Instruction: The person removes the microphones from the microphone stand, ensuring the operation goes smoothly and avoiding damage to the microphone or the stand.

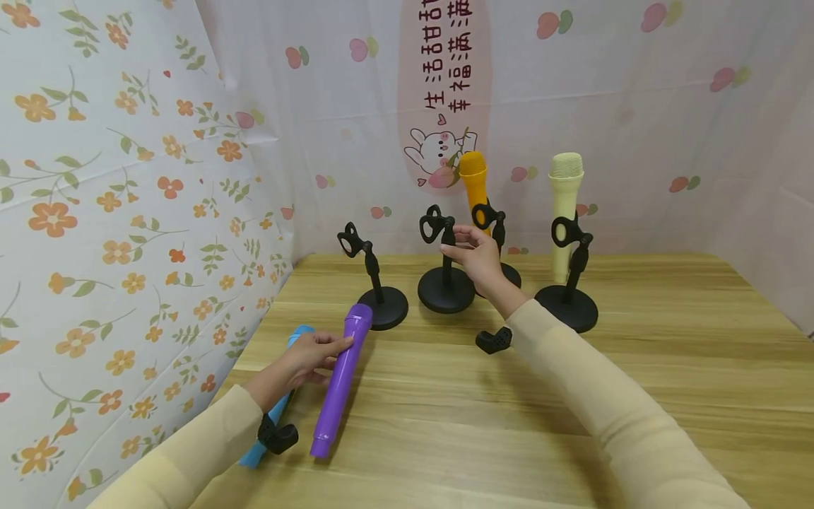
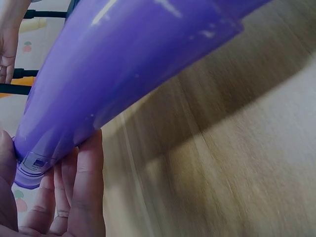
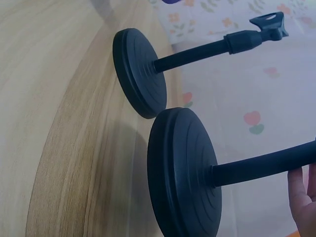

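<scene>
My left hand (image 1: 311, 357) holds a purple microphone (image 1: 343, 375) between thumb and fingers, its head pointing up and away over the table. In the left wrist view the microphone's smooth body (image 2: 113, 64) fills the upper part, with fingers (image 2: 89, 182) under it. My right hand (image 1: 478, 260) pinches the upper pole of a black microphone stand (image 1: 446, 291), just below its ring clip. The clip is vacant. In the right wrist view that stand's round base (image 3: 185, 173) is large; whether it touches the table I cannot tell. Beside my left hand lies a blue microphone (image 1: 273, 417), partly hidden.
Another black stand (image 1: 384, 309) with a vacant clip is at left. An orange microphone (image 1: 474, 180) leans in a stand behind my right hand; a cream microphone (image 1: 566, 187) sits in the stand (image 1: 566, 309) at right. Patterned curtains (image 1: 343, 141) border the wooden table (image 1: 432, 424).
</scene>
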The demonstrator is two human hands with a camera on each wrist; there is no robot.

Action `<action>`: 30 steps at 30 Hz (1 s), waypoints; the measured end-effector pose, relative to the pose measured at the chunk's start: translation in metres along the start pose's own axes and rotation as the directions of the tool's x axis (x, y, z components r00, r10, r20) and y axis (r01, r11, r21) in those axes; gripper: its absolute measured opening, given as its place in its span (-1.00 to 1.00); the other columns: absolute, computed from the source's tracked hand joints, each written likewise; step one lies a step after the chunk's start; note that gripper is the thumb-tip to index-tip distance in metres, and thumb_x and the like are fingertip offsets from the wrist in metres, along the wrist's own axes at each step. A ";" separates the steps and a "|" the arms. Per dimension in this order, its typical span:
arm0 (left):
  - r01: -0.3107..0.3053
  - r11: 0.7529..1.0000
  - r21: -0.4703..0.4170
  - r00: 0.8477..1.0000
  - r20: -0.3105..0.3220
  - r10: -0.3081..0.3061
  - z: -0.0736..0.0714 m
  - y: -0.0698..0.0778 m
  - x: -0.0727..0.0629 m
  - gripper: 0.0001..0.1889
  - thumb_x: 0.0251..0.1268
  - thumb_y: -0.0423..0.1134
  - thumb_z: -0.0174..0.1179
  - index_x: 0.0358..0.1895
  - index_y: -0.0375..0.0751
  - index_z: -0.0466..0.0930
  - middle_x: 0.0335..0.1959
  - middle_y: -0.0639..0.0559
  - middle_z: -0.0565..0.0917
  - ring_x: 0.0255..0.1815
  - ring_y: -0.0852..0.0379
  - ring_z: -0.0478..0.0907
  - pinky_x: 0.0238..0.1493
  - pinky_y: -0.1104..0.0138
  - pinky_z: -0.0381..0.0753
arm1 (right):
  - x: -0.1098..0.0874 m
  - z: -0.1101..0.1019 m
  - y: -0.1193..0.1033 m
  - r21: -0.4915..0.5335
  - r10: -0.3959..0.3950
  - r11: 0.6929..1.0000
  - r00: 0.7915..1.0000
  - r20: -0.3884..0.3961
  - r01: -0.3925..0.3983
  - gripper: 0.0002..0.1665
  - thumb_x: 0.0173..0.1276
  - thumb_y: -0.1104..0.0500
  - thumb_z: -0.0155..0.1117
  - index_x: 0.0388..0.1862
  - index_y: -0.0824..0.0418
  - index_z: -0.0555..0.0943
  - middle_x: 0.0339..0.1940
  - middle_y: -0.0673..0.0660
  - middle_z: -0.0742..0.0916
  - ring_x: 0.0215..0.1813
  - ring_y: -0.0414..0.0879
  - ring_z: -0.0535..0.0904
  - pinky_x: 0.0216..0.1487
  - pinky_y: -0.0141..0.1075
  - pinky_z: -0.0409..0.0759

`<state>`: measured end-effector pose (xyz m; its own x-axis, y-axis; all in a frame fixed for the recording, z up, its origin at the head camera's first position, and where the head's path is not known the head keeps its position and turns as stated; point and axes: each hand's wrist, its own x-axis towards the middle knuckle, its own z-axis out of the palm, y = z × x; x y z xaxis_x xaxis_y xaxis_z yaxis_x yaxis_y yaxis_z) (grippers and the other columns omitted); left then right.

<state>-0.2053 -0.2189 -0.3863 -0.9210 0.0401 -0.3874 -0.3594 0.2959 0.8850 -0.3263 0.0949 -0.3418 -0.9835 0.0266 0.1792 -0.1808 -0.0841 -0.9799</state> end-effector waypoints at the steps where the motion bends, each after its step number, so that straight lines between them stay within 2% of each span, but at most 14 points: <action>1: 0.003 1.000 0.000 1.000 0.000 -0.003 -0.001 -0.001 0.000 -0.60 0.32 0.00 0.26 -0.08 -0.32 0.62 -0.35 -0.05 0.65 -0.41 0.11 0.60 -0.49 0.24 0.64 | 0.001 0.001 0.001 -0.005 -0.002 1.000 1.000 -0.001 0.002 -0.47 0.21 0.29 0.44 0.16 0.24 0.53 -0.06 0.14 0.57 -0.08 -0.06 0.59 -0.01 -0.29 0.62; 18: 0.042 0.999 0.007 0.999 -0.014 -0.042 -0.003 -0.012 -0.001 -0.59 0.33 -0.02 0.26 -0.03 -0.33 0.57 -0.33 -0.09 0.67 -0.38 0.04 0.64 -0.46 0.20 0.66 | 0.015 0.011 0.010 -0.003 0.018 1.000 1.000 -0.015 -0.018 -0.47 0.20 0.29 0.45 0.16 0.22 0.55 -0.06 0.15 0.55 -0.05 -0.02 0.62 0.05 -0.20 0.60; 30: 0.061 0.998 -0.007 0.998 -0.018 -0.061 -0.002 -0.015 -0.004 -0.61 0.35 -0.04 0.24 -0.03 -0.35 0.55 -0.31 -0.12 0.63 -0.37 0.02 0.62 -0.47 0.15 0.68 | 0.021 0.017 0.012 -0.011 0.031 0.999 0.999 -0.022 -0.031 -0.52 0.22 0.29 0.44 0.12 0.22 0.57 -0.06 0.16 0.57 -0.09 -0.02 0.61 0.03 -0.24 0.61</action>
<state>-0.1961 -0.2255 -0.3975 -0.8999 0.0046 -0.4362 -0.4161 0.2907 0.8616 -0.3496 0.0774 -0.3480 -0.9881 0.0455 0.1472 -0.1503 -0.0737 -0.9859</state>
